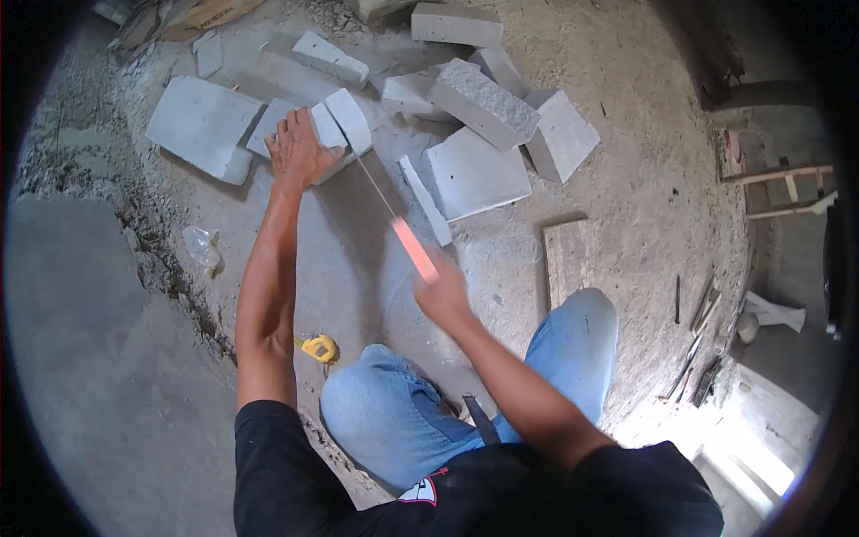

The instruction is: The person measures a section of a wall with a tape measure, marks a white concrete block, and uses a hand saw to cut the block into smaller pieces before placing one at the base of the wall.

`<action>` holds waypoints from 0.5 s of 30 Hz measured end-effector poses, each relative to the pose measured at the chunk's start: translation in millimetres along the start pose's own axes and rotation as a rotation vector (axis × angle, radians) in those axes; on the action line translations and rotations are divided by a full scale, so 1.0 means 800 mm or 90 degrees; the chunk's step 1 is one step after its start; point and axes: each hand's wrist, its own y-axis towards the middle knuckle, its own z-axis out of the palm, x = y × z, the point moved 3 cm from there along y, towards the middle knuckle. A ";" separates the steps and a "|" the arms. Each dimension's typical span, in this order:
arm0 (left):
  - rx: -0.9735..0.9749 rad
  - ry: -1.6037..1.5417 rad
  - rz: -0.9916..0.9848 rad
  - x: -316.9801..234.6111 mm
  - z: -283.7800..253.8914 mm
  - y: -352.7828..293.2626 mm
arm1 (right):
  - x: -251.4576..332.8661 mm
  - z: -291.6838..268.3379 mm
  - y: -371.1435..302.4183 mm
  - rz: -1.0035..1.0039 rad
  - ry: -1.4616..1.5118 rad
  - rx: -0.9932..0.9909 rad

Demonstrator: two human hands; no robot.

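Observation:
My left hand (300, 154) presses down on a pale lightweight concrete block (328, 125), its fingers curled over the top and side. My right hand (445, 291), slightly blurred, is closed around the far-from-block end of a handsaw (413, 249) with an orange-pink handle. Its thin blade, seen nearly edge-on, runs up from the handle into a dark slit across the block. Right of that slit is a narrower part of the block (351, 116). How deep the cut goes is hidden. Another pale block (199, 125) lies left of my left hand.
Several blocks and offcuts are piled to the right, including a rough-faced block (486, 103) and a flat one (476, 174). A yellow tape measure (319, 347) lies near my left knee. A wooden board (567, 255) is beyond my right knee, and a clear plastic bag (202, 247) lies left.

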 end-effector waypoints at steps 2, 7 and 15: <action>0.007 -0.001 -0.003 -0.013 0.003 0.004 | -0.001 0.003 0.029 0.043 -0.061 0.022; 0.025 0.019 -0.018 0.001 -0.012 -0.003 | -0.017 -0.004 -0.060 -0.041 0.067 -0.049; 0.054 0.040 0.002 -0.008 -0.014 -0.001 | -0.026 0.002 -0.035 -0.041 0.013 -0.056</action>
